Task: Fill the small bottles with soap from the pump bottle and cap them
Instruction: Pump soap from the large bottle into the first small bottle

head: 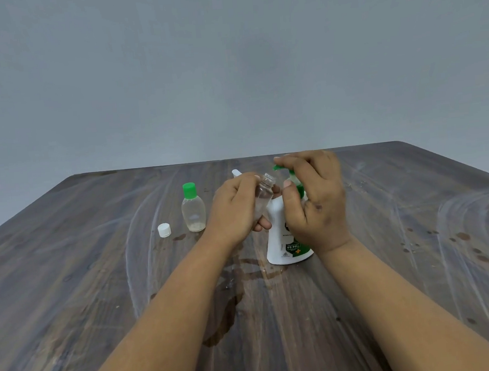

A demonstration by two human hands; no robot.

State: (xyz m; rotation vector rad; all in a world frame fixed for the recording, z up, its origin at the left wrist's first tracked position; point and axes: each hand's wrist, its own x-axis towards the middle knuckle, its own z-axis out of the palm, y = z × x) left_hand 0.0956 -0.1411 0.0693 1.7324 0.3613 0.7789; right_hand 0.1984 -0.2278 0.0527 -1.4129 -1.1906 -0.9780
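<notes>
The person stands at a dark wooden table [99, 284] and works with both bare hands near the middle of it. The left hand [233, 209] is closed around a small clear bottle [263, 197], which has no cap on it; the bottle is tilted, with its open neck pointing up and to the right, toward the green pump head [280, 168] of the pump bottle [280, 241]. The open neck is just beside the nozzle, a little below it; I cannot tell if they touch. The pump bottle is white with a green label and stands upright on the table, right of the left hand. The right hand [314, 200] lies over the top of the pump, its fingers curved down over the green head and its thumb in front of the bottle's neck, so it grips the pump from above. To the left of the hands, a second small bottle [193, 211] stands upright with a green cap [189, 189] on it; it looks nearly empty. A loose white cap [164, 230] lies on the table to its left, a little nearer. Behind the left hand a white pointed thing [236, 172] shows, mostly hidden. The table has pale wipe streaks and some dark wet spots [461, 238], mostly at the right.
</notes>
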